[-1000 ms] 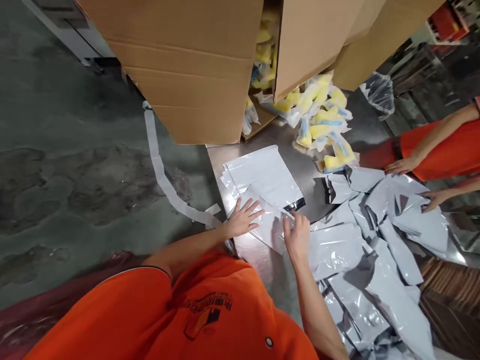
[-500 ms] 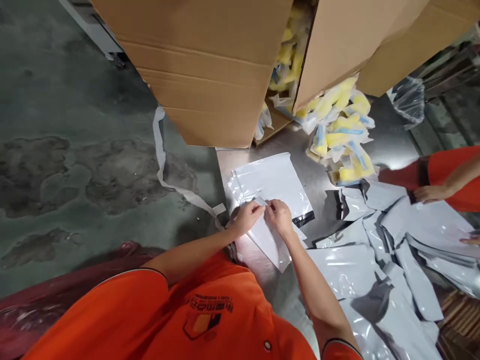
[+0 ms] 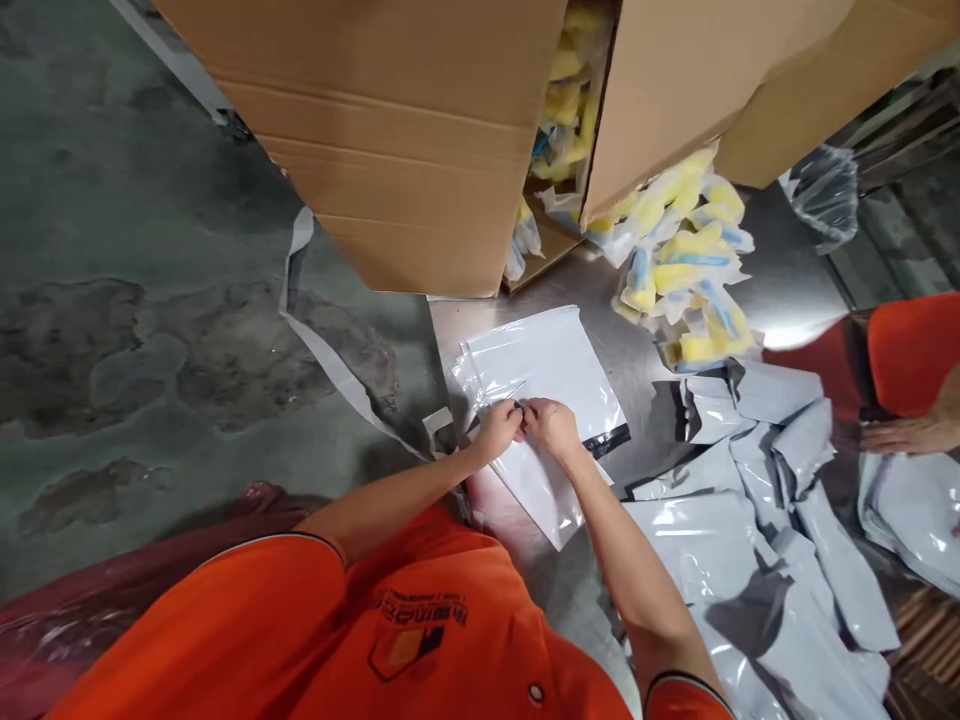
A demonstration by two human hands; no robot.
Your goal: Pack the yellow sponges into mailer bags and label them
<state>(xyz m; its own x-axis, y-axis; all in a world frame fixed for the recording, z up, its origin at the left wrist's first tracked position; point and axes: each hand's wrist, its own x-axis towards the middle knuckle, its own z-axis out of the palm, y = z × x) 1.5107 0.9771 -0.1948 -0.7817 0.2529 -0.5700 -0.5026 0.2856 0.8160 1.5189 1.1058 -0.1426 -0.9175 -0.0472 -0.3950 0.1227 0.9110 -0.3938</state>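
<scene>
My left hand (image 3: 497, 433) and my right hand (image 3: 552, 426) meet over the near edge of the table, fingers pinched together. Both grip the top edge of a white plastic mailing bag (image 3: 538, 492), which hangs down toward my body. A small dark strip shows between the fingertips; the fingers hide the rest of that edge. Under and beyond the hands lies a stack of flat white mailing bags (image 3: 541, 345), with a black band along its right end. A thin pointed sliver sticks up by my left fingers, too small to name.
A large cardboard box (image 3: 390, 150) holds bagged yellow items. More yellow-and-blue items in clear bags (image 3: 694, 260) lie on the metal table (image 3: 645, 400). Many grey-white mailing bags (image 3: 705, 540) are heaped at right, near a co-worker's hand (image 3: 911, 435). A paper strip (image 3: 330, 365) trails over the floor.
My fingertips have drawn closer together on the bag's edge, and the dark strip now shows there. The co-worker's hands have moved right, with several mailing bags shifted off the heap. The paper strip has swung left.
</scene>
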